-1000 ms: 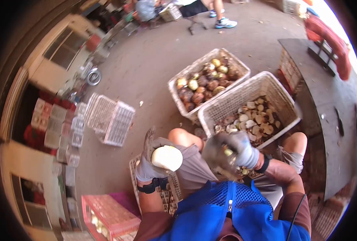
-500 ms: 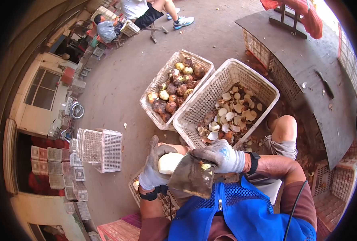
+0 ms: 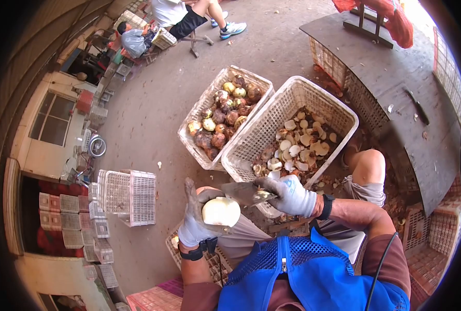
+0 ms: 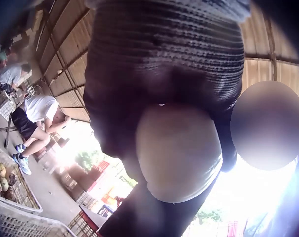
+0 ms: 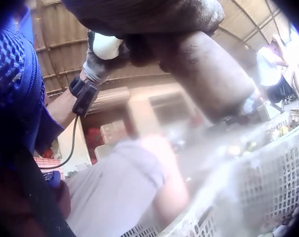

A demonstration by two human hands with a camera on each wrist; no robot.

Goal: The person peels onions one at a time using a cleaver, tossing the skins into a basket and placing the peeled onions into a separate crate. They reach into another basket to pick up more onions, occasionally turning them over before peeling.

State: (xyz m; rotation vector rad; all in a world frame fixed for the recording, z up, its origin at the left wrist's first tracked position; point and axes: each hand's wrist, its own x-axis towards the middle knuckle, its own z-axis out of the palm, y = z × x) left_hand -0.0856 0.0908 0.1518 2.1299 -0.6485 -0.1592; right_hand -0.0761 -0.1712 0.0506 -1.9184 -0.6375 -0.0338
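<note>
My gloved left hand (image 3: 193, 217) holds a smooth, round, peeled white vegetable (image 3: 221, 211), perhaps an onion, in front of my lap. In the left wrist view, the fingers curl round the white vegetable (image 4: 179, 153). My gloved right hand (image 3: 292, 196) grips a broad-bladed cleaver (image 3: 241, 193), its dirty blade pointing left toward the vegetable. Some pale scrap clings to the cleaver near the fingers. The right wrist view shows the wide blade (image 5: 213, 74) jutting out beyond the right hand (image 5: 149, 15), with the handle hidden in the grip.
A white crate (image 3: 256, 137) with pale peelings (image 3: 295, 150) stands before my knees. Beside it, another crate (image 3: 191, 147) holds brown and yellowish unpeeled vegetables (image 3: 225, 114). A dark table (image 3: 370, 67) with a knife (image 3: 418, 108) is at right; stacked crates (image 3: 142, 197) stand left. People sit farther off.
The cleaver has swung from below the vegetable to above and right of it, its blade now seen more edge-on. The left hand still holds the white vegetable. The head view has shifted.
</note>
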